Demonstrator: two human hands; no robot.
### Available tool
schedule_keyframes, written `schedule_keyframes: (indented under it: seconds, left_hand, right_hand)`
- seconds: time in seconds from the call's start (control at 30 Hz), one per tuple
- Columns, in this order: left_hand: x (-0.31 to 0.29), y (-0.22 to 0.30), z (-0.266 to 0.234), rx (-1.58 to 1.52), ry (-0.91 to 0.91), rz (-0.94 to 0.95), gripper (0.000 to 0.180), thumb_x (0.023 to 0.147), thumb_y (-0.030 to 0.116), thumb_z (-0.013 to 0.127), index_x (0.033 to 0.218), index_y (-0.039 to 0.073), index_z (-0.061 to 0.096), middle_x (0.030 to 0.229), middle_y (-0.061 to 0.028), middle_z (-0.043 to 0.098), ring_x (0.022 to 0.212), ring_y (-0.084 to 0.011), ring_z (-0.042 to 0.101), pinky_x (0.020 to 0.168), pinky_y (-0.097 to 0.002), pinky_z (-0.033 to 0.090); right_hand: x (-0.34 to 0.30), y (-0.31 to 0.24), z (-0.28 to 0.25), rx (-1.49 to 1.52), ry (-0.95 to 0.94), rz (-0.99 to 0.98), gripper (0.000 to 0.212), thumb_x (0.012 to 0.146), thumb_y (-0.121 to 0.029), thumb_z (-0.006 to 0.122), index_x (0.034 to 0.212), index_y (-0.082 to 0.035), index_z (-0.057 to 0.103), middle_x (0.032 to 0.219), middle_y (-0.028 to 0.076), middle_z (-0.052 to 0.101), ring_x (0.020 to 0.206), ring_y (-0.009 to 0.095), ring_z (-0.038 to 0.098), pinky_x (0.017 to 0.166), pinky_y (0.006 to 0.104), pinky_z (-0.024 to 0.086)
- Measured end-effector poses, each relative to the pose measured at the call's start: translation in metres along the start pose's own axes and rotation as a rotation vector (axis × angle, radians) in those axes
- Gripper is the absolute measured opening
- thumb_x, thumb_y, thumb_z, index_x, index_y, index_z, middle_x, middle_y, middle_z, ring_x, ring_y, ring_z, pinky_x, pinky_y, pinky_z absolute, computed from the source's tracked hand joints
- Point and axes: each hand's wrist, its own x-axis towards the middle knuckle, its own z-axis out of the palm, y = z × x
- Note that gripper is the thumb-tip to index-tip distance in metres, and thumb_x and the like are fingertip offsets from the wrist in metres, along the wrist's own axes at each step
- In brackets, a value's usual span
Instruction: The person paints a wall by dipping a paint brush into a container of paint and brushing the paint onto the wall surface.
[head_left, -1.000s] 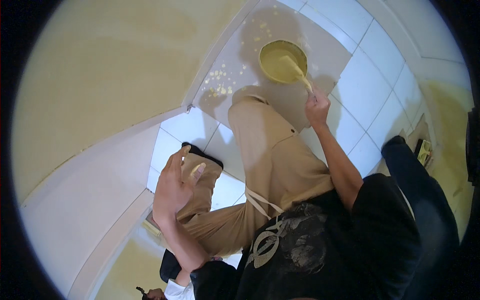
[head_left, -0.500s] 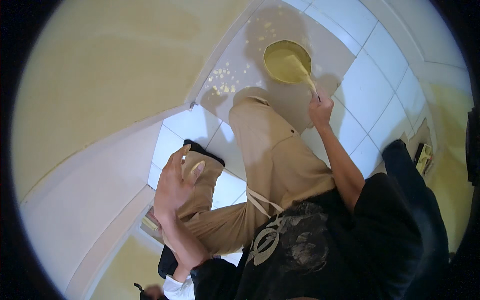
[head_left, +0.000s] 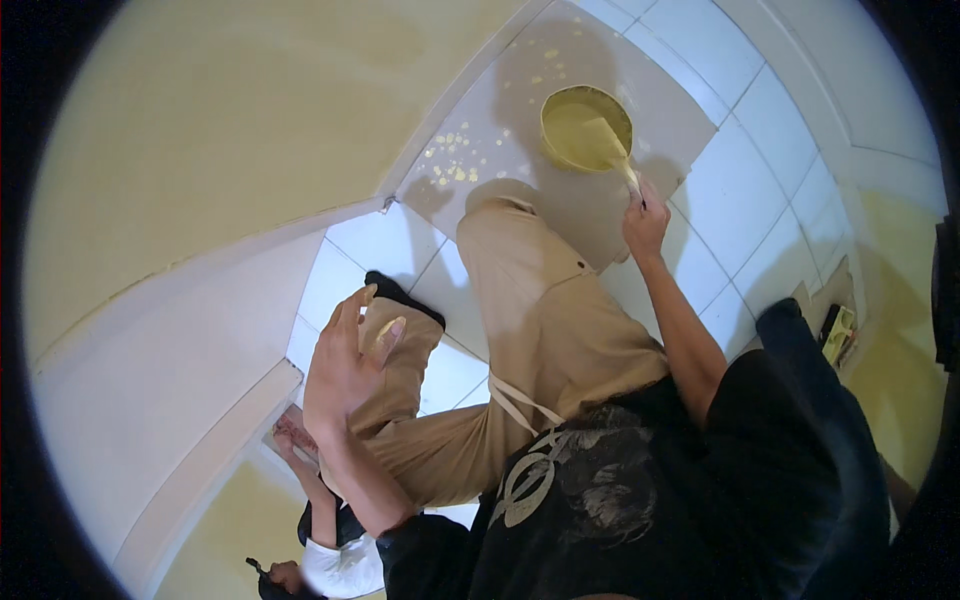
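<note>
My right hand (head_left: pixel 648 216) is closed round the handle of a paintbrush (head_left: pixel 614 150). Its broad head, coated in yellow, slants into a round bucket (head_left: pixel 628 120) of yellow paint, with the tip resting on or in the paint; how deep I cannot tell. The bucket stands on a sheet of cardboard (head_left: pixel 660 95) spotted with yellow drips. Over my bent leg, my left hand (head_left: pixel 345 375) hovers with thumb and fingers apart and nothing between them. Yellow smears mark its fingertips.
A yellow-painted wall (head_left: pixel 250 110) with a pale lower part rises on the left. White floor tiles (head_left: pixel 735 190) surround the cardboard. At right lies a small yellow-and-black item (head_left: pixel 838 332) beside a person's dark trouser leg (head_left: pixel 800 360). Another person's arm (head_left: pixel 322 510) reaches up at lower left.
My view has shifted slightly, and the bucket sits a little further right in it. The brush stays in the bucket. At lower left, the other person's arm and head have come further into view.
</note>
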Motion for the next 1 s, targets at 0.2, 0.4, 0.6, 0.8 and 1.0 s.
schedule_keyframes:
  seconds: [0.2,0.4,0.6,0.8,1.0]
  left_hand:
    - [-0.005,-0.009,-0.003,-0.012,0.046,0.059,0.056,0.094,0.032,0.073,0.137,0.001,0.054,0.128,-0.0210,0.065,0.109,-0.0349,0.066,0.094,-0.0423,0.054]
    - [-0.003,-0.010,0.000,-0.023,0.029,0.051,0.058,0.094,0.034,0.073,0.137,0.001,0.054,0.130,-0.0235,0.063,0.109,-0.0360,0.067,0.094,-0.0434,0.054]
    - [-0.006,-0.008,-0.005,-0.058,0.010,-0.027,0.062,0.092,0.040,0.072,0.139,0.003,0.054,0.131,-0.0205,0.064,0.112,-0.0366,0.066,0.096,-0.0434,0.053]
    - [0.000,-0.032,-0.003,-0.051,0.074,0.041,0.062,0.093,0.043,0.071,0.139,0.005,0.055,0.130,-0.0209,0.064,0.112,-0.0361,0.066,0.095,-0.0434,0.054]
    - [0.002,-0.021,-0.013,-0.063,0.027,-0.037,0.063,0.093,0.044,0.070,0.141,0.005,0.054,0.132,-0.0207,0.063,0.111,-0.0351,0.066,0.095,-0.0429,0.054]
  right_hand:
    - [-0.004,-0.028,-0.001,0.147,-0.058,0.412,0.027,0.098,-0.017,0.063,0.118,0.001,0.068,0.080,0.008,0.058,0.071,0.018,0.054,0.065,0.0346,0.043]
    - [0.007,-0.029,0.003,0.328,-0.031,0.226,0.025,0.102,-0.024,0.063,0.116,-0.003,0.069,0.082,-0.002,0.057,0.070,0.008,0.047,0.060,0.0294,0.040]
    - [0.032,-0.159,0.022,0.854,-0.133,0.190,0.029,0.101,-0.029,0.067,0.114,-0.003,0.068,0.082,-0.002,0.059,0.073,0.006,0.051,0.063,0.0246,0.043]
    - [0.061,-0.313,0.040,0.919,-0.169,0.075,0.028,0.099,-0.027,0.068,0.108,-0.001,0.068,0.080,-0.001,0.060,0.066,0.005,0.050,0.055,0.0237,0.039]
    - [0.080,-0.367,0.069,1.034,-0.185,0.017,0.035,0.100,-0.032,0.066,0.107,0.002,0.068,0.069,0.001,0.058,0.056,0.006,0.047,0.051,0.0253,0.038]
